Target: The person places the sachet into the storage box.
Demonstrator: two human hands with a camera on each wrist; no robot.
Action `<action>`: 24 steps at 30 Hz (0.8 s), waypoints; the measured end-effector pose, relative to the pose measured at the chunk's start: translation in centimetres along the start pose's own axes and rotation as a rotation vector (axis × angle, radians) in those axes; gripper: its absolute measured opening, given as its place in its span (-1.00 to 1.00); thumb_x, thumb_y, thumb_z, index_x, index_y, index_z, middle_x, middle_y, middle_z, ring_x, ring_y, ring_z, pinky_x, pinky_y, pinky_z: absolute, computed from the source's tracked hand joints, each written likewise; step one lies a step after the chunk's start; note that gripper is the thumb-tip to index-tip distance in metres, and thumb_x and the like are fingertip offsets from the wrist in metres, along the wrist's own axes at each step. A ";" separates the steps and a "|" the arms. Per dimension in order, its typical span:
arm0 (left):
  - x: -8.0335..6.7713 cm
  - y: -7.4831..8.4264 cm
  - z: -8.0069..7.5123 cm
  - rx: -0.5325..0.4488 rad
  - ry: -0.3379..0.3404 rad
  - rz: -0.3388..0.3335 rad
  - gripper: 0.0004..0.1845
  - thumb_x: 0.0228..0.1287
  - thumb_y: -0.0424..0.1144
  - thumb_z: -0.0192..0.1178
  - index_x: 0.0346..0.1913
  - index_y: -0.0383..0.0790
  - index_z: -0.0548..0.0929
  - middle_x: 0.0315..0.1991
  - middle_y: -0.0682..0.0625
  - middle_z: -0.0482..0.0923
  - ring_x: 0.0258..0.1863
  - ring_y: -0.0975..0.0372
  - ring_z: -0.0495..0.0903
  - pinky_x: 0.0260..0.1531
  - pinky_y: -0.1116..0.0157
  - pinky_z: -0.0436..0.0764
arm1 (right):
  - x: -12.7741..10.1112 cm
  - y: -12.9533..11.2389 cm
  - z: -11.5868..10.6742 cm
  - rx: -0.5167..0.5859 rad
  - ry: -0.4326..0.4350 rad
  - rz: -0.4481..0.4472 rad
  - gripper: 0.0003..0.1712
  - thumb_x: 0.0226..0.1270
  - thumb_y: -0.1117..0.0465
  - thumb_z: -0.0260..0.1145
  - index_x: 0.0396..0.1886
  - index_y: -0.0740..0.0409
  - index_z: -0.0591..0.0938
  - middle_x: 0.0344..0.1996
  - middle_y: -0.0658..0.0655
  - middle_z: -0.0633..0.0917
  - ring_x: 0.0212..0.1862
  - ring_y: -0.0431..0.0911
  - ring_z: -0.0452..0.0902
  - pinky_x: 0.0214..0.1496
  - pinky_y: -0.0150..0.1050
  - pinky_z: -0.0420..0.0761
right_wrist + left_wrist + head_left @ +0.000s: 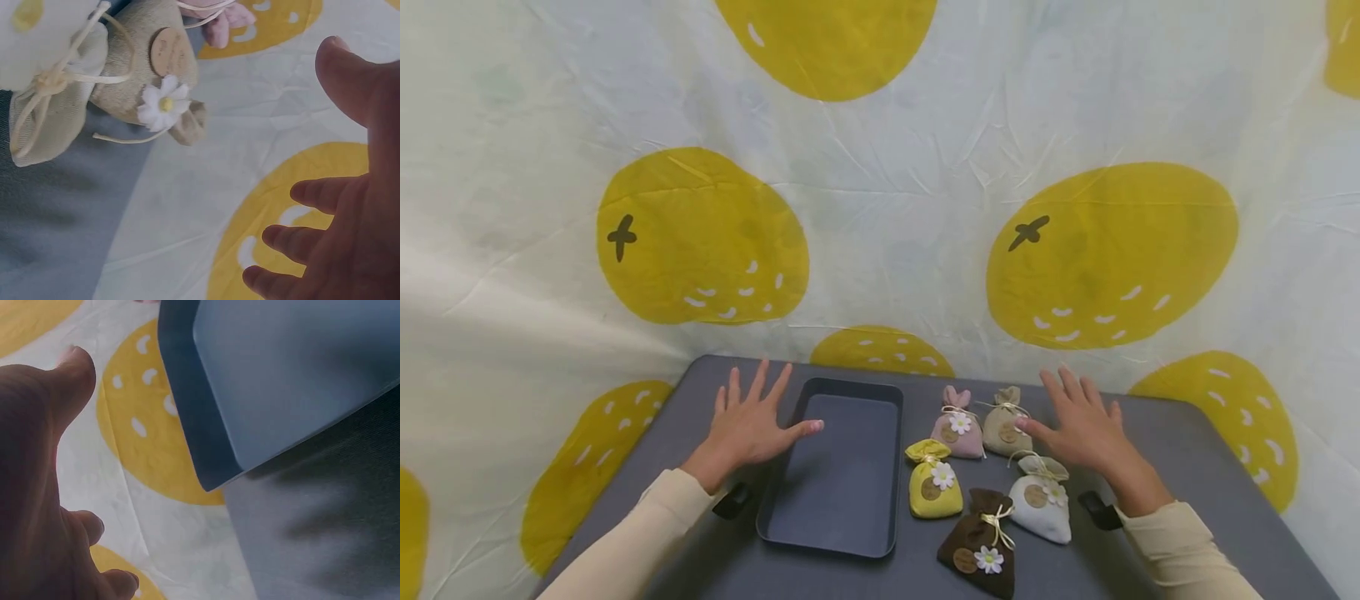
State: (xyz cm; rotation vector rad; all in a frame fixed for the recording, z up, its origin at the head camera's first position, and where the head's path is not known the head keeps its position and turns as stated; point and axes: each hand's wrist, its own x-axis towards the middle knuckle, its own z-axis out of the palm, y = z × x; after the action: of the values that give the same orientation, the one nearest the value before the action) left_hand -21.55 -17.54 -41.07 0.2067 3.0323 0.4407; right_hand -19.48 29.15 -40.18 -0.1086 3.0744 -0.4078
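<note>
My left hand [748, 429] hovers with spread fingers at the left side of a dark shallow tray [831, 547], holding nothing. In the left wrist view the tray's corner [215, 450] shows beyond the thumb. My right hand [1086, 429] is also spread and holds nothing, nearest to the beige pouch [1003, 433] and the white pouch [1037, 512]. A pink pouch [951, 425], a yellow pouch [925, 492] and a brown pouch [966, 537] lie between tray and right hand. Each pouch is tied with cord and bears a white flower and a round brown tag.
Tray and pouches rest on a dark grey table [715, 575]. Behind it hangs a white cloth [895, 250] printed with large yellow fruit shapes, close against the table's far edge. A black wrist strap piece [1099, 510] sits under the right wrist.
</note>
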 end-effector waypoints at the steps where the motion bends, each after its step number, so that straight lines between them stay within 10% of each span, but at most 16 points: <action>1: 0.0 -0.1 0.1 -0.008 -0.007 0.000 0.22 0.18 0.64 0.09 0.72 0.05 -0.08 0.72 -0.30 -0.27 0.60 -0.50 -0.39 0.51 -0.50 -0.22 | 0.1 0.0 0.1 0.001 -0.001 0.001 0.17 0.41 -0.39 0.27 0.67 0.27 0.08 0.61 0.52 0.00 0.56 0.57 -0.14 0.33 0.75 -0.08; 10: 0.0 -1.1 0.6 -0.155 -0.113 -0.006 0.24 0.24 0.57 0.13 0.72 -0.03 -0.17 0.71 -0.33 -0.27 0.57 -0.53 -0.40 0.45 -0.55 -0.08 | 1.1 0.5 1.3 -0.001 0.003 -0.004 0.12 0.43 -0.35 0.28 0.62 0.34 0.15 0.56 0.58 0.10 0.53 0.60 -0.03 0.30 0.75 0.10; 24: 0.9 -3.2 0.7 -0.637 -0.371 -0.058 0.37 0.19 0.24 0.48 0.71 0.03 -0.36 0.72 -0.28 -0.29 0.67 -0.27 -0.17 0.52 -0.35 0.18 | 3.3 1.4 2.8 0.176 -0.034 -0.128 0.03 0.44 -0.10 0.39 0.54 0.54 0.20 0.45 0.71 0.26 0.44 0.67 0.14 0.35 0.57 0.32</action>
State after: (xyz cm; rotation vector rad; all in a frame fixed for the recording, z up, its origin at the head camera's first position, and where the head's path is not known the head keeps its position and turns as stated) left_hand -22.81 -20.23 -42.67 0.1362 2.3882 1.1724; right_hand -22.71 29.51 -43.35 -0.3033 2.9905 -0.6726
